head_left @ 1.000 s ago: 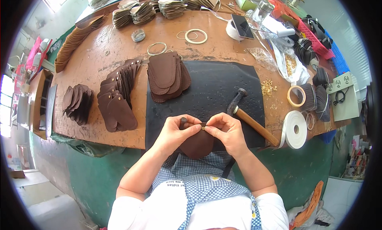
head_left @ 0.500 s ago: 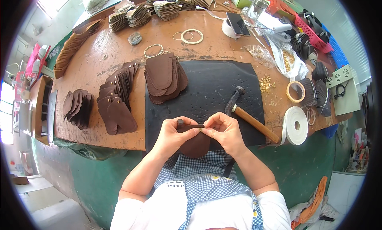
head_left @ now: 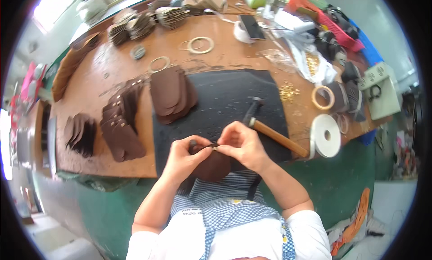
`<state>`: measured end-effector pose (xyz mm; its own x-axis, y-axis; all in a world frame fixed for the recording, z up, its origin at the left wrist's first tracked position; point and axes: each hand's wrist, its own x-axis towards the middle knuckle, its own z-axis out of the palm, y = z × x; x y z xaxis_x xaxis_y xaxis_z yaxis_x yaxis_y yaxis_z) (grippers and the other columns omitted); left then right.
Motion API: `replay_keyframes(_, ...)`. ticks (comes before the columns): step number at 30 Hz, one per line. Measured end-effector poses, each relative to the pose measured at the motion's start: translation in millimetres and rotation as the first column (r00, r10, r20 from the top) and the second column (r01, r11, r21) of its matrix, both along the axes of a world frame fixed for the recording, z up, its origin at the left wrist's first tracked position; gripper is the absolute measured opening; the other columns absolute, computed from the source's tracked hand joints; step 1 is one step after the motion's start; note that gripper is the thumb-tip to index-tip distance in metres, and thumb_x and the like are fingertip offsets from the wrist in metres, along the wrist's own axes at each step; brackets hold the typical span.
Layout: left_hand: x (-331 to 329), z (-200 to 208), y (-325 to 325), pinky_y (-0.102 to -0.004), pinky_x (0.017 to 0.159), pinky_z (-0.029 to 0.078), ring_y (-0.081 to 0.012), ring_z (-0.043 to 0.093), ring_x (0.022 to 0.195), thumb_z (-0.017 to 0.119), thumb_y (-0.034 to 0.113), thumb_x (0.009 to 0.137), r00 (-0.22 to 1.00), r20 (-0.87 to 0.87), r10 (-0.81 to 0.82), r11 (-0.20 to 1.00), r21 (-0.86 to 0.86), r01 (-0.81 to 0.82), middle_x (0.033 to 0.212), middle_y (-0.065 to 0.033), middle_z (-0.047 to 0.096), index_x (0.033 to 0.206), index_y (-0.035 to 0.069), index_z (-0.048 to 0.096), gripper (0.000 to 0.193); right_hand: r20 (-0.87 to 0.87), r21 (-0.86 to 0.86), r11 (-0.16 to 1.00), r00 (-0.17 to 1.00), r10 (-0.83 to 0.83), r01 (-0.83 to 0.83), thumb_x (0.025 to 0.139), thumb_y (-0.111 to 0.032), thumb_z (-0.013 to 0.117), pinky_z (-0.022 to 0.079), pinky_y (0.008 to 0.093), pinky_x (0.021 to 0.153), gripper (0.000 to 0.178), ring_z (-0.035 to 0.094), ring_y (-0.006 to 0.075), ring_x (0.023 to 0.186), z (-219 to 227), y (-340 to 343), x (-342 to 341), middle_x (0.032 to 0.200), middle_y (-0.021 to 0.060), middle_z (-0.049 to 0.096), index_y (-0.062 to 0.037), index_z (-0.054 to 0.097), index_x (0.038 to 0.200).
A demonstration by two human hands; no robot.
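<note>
See the scuffed brown surface [head_left: 121, 48] shifted leftward in view since the earlier frame. At left, note fanned dark-brown leather pieces [head_left: 126, 140] with pale-gold studs. Pinching, in the left hand [head_left: 182, 157], a rounded dark-brown leather flap [head_left: 212, 167] at the near edge of a flat black mat [head_left: 229, 89]. Pinching, in the right hand [head_left: 243, 147], a small gold-coloured fitting [head_left: 214, 148] on the flap's edge, beside a wooden-handled metal hammer [head_left: 279, 137].
</note>
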<state>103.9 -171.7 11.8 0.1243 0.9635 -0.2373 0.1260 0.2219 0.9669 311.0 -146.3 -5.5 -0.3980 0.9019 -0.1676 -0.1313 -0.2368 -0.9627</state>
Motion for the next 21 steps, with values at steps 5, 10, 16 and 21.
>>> replay_keyframes(5,2,2,2,-0.018,0.061,0.04,-0.0009,0.05,0.068,0.078,0.008,0.083,0.993,-0.114,-0.037,0.999,0.027,0.041,0.074,0.0069,0.062,0.084,0.0,0.07,0.011,0.099,0.071,0.99,0.989,0.111,-0.119,0.086,0.002,0.075,0.054,0.0277,0.087,0.03,0.065,0.0103,0.094,9,2,2,0.096,0.003,0.065,-0.0053,0.055,0.106)
replay_keyframes(10,4,6,4,-0.0174,0.06,0.038,-0.0004,0.049,0.066,0.077,0.008,0.082,0.995,-0.074,-0.067,0.997,-0.033,0.065,0.071,0.0069,0.059,0.083,0.001,0.068,0.012,0.105,0.115,0.985,0.988,0.114,-0.126,0.088,0.0,0.072,0.054,0.0272,0.085,0.027,0.064,0.0104,0.09,14,0,7,0.093,0.0047,0.065,-0.0041,0.053,0.106)
replay_keyframes(16,-1,44,25,-0.0238,0.062,0.044,-0.0095,0.056,0.067,0.071,-0.008,0.077,0.917,-0.271,0.293,0.709,0.705,-0.019,0.076,-0.0009,0.063,0.083,0.002,0.065,0.013,0.16,0.271,0.948,0.964,-0.213,0.164,0.095,-0.007,0.069,0.056,0.0269,0.08,0.014,0.067,0.0112,0.085,22,71,73,0.093,0.0036,0.069,-0.0023,0.067,0.108)
replay_keyframes(21,1,48,46,-0.0351,0.062,0.046,-0.0218,0.059,0.074,0.072,-0.001,0.064,0.718,-0.565,0.406,0.255,0.825,0.505,0.087,-0.0049,0.067,0.086,0.008,0.067,0.024,0.559,0.553,0.757,0.52,-0.647,0.348,0.088,-0.017,0.074,0.055,0.0331,0.072,0.014,0.071,0.0192,0.076,-43,190,182,0.081,0.0098,0.074,-0.0041,0.074,0.092)
